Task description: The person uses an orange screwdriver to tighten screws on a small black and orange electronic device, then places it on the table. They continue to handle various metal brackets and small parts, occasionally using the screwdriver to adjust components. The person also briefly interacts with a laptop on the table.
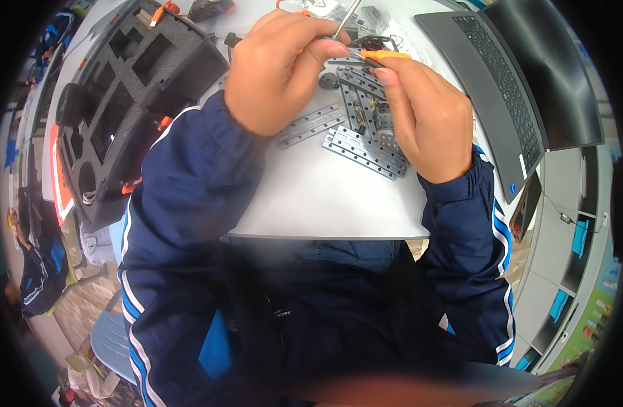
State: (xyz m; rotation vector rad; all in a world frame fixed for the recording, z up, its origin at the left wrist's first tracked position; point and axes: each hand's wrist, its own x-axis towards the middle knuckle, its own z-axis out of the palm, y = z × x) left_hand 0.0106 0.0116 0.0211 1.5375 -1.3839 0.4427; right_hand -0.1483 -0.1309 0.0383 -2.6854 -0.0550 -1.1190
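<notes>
- One white table (332,210) spans the middle of the room, its near edge bowed by the lens in front of the person's dark blue jacket (189,176).
- Two bare hands work above the table's far part, close together, one tool in each.
- Left hand (274,74): thumb and forefinger are pinched narrow on one thin metal rod (349,18), which slants up to the right; its upper end leaves the view.
- Right hand (430,112): thumb and forefinger are closed on one yellow-orange tool (387,55), which points left, its tip near the left thumb (whether the two touch, I cannot tell).
- Below and between the hands lie several grey perforated metal strips (365,152); I make out at least four, but they overlap and a firm count is out of reach.
- Among them sits one small dark round part (329,81), just beside the strips at their left.
- One black case (209,64) lies open at the left, tilted in view, with grey foam (108,74) cut into several recesses; two orange latches (165,123) show along its near side.
- One open laptop (471,88) stands at the right, its screen dark.
- Beyond the table are one blue chair (111,336) at lower left and three blue items (580,237) in the shelving (545,281) at right.
</notes>
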